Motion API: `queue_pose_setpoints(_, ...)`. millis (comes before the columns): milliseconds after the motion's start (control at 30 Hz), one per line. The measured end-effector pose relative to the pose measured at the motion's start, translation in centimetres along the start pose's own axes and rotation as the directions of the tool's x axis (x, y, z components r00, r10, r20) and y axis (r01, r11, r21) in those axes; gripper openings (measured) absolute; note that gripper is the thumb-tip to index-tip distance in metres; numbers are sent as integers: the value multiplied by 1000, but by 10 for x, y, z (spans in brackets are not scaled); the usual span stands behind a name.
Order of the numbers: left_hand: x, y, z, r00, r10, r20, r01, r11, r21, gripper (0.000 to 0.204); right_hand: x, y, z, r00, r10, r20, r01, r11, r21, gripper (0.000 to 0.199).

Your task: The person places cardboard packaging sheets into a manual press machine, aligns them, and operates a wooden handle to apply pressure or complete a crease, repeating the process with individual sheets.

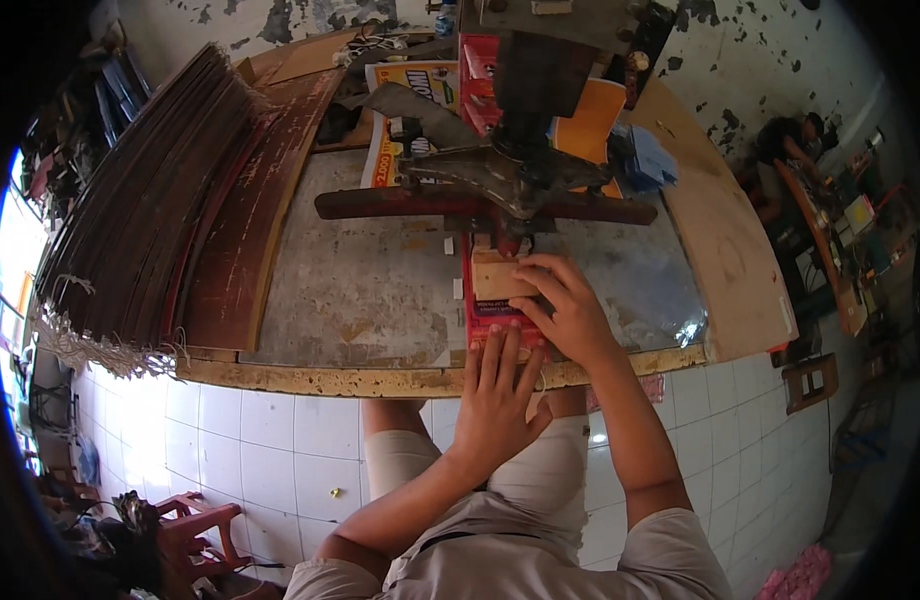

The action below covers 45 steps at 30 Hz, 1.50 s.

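Note:
My left hand (498, 405) lies with its fingers outstretched on the near end of a red printed sheet (477, 334), close to the table's front edge. On that sheet rests a small pale wooden block (494, 282), just below the tip of a hand press (518, 180). The curled thumb and fingers of my right hand (570, 310) hold the block by its right side. A wide dark red bar (380, 206) of the press spans left and right above the work. Part of the sheet is hidden under the block and my fingers.
A tall row of dark boards (150, 200) with frayed strings stands at the left. Printed packaging sheets (420, 85) and a blue-grey stack (650, 158) lie behind the press. Small white pieces sit on the metal tabletop (360, 300). A red stool (202, 530) stands at lower left; another person works far right.

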<state>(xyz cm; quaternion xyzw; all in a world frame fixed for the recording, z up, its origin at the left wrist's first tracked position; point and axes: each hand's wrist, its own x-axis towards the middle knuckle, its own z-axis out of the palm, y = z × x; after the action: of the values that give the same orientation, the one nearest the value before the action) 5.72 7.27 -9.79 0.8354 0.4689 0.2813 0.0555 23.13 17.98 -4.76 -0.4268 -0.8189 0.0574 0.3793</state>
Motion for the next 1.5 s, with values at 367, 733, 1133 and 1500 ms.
queue_pose_setpoints(367,5,-3,-23,1000,17,0,-17,995,-101,70,-3,-3,-1,1000,-1,2,2,994,-112,51)
queue_pose_setpoints(733,80,-117,-87,983,181,34,-181,983,23,49,-5,-5,-2,1000,15,6,-15,997,-82,50)
queue_pose_setpoints(1133,101,-150,-64,946,290,147,-300,953,50,63,-6,-5,0,999,33,3,-32,998,-61,50)
queue_pose_setpoints(1500,97,-144,-69,958,259,123,-262,965,14,64,-8,-5,-1,1000,19,-25,-20,998,-54,50)
